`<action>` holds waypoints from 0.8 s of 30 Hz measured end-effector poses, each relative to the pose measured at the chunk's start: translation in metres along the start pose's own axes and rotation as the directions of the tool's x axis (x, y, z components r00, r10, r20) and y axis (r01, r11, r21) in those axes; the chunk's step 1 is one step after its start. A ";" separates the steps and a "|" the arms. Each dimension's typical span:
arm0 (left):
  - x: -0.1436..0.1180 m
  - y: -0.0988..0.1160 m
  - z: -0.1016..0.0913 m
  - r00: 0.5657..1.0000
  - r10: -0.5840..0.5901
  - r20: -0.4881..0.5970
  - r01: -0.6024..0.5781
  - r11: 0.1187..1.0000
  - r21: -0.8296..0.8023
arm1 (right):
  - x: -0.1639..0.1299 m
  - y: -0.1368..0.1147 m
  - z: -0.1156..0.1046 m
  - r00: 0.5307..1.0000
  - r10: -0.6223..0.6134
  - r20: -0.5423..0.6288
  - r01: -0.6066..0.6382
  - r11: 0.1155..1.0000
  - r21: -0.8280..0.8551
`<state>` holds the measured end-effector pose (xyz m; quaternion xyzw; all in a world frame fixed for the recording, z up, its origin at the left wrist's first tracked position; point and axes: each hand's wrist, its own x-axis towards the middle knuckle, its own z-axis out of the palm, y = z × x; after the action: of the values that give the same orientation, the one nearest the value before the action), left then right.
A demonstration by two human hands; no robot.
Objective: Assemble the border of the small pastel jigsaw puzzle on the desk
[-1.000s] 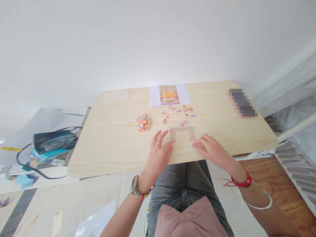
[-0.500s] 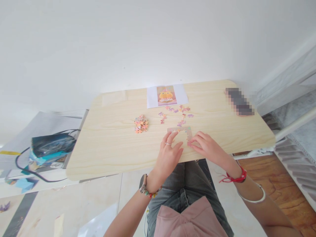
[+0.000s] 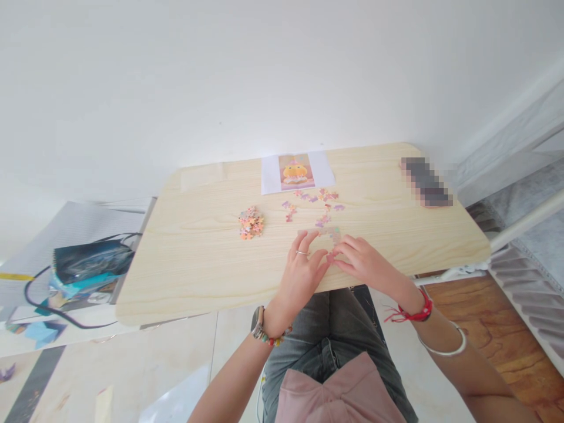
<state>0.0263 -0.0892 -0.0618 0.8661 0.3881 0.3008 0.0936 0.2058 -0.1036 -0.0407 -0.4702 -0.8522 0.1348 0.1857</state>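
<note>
A partly joined jigsaw puzzle border [image 3: 335, 234] lies near the front edge of the table, partly hidden by my hands. My right hand [image 3: 368, 264] pinches a small pink puzzle piece [image 3: 330, 258] at the border's lower right. My left hand [image 3: 304, 264] has its fingers apart over the left side of the border. Its thumb tip is close to the pink piece; whether it touches, I cannot tell. Beyond the border lie loose puzzle pieces [image 3: 323, 221] in purple and pink, and a heap of puzzle pieces [image 3: 251, 223] sits to the left.
A sheet with a printed pumpkin picture [image 3: 296, 171] lies at the back of the wooden table [image 3: 198, 258]. On the right rests a blurred phone [image 3: 426, 182]. A dark blue pouch [image 3: 92, 258] and papers stand left of the table.
My right hand has moved slightly left with the pink puzzle piece, nearer my left hand. The left thumb has come close to the piece.
</note>
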 end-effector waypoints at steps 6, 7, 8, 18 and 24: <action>-0.003 -0.001 0.000 0.999 -0.021 -0.043 0.021 1.000 -0.011 | -0.001 -0.002 0.000 0.989 0.125 -0.080 -0.106 0.974 0.202; -0.003 -0.001 -0.001 0.996 -0.041 -0.075 0.040 0.999 -0.013 | -0.002 -0.004 0.002 0.976 0.189 -0.110 -0.154 0.950 0.271; -0.004 0.000 -0.001 0.992 -0.065 -0.109 0.064 0.998 -0.015 | -0.003 -0.006 0.004 0.960 0.250 -0.129 -0.194 0.920 0.340; -0.004 0.010 0.000 0.942 -0.194 -0.273 0.185 0.981 -0.059 | 0.008 -0.014 0.020 0.865 0.500 -0.039 -0.273 0.535 0.800; -0.004 -0.001 -0.005 0.971 -0.187 -0.147 0.164 0.974 -0.159 | 0.008 0.005 -0.009 0.940 0.314 0.132 -0.322 0.691 0.647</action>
<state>0.0205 -0.0914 -0.0601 0.7921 0.4467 0.3875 0.1512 0.2098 -0.0937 -0.0331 -0.5135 -0.6558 0.4594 0.3086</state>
